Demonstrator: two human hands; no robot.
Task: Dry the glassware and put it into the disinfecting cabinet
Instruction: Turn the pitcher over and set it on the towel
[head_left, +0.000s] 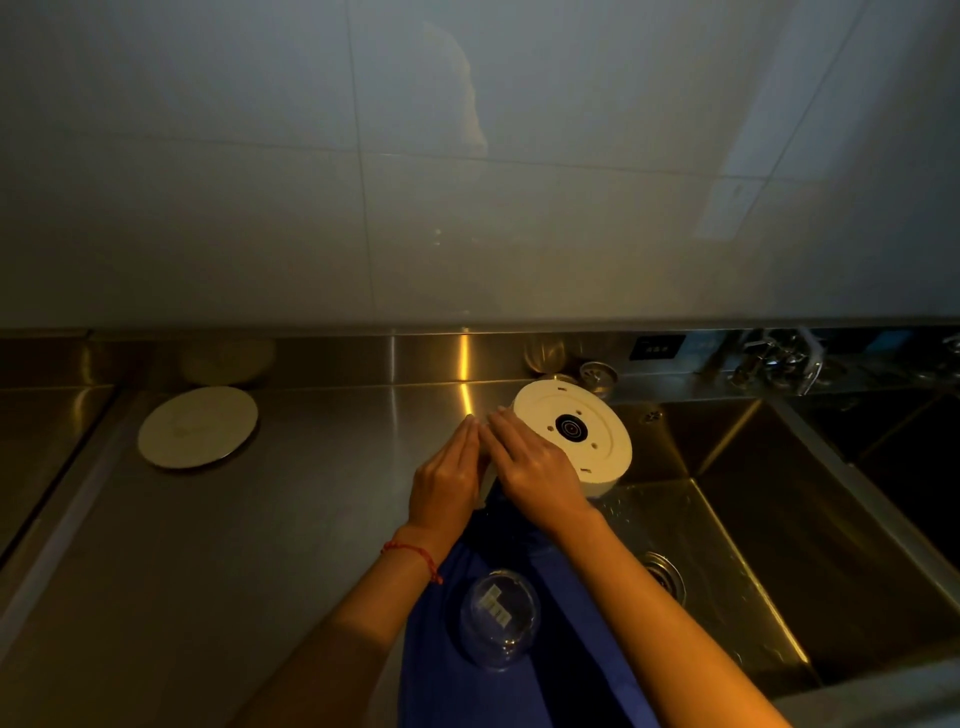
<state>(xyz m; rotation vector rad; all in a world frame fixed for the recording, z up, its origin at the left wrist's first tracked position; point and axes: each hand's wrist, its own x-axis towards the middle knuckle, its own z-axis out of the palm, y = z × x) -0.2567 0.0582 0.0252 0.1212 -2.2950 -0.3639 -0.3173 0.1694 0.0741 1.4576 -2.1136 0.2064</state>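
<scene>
Your left hand (448, 470) and right hand (535, 467) lie flat-fingered against the white appliance (576, 436), gripping nothing. The glass bowl (500, 618) sits inverted on the blue cloth (519, 691) on the tabletop (234, 545): fragile, likely slippery; hold by its rim.

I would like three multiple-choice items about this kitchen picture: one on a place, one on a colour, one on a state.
1. Where does the clear glass bowl lie?
A. in the steel sink
B. on the blue cloth
C. on the flat round white plate

2. What colour is the cord on the left wrist?
A. red
B. green
C. black

3. How does the bowl stand?
A. upright and full
B. on its side
C. upside down

Answers:
1 B, the blue cloth shows all around the bowl.
2 A, the red cord crosses the wrist below the left hand.
3 C, its domed base faces up.
</scene>
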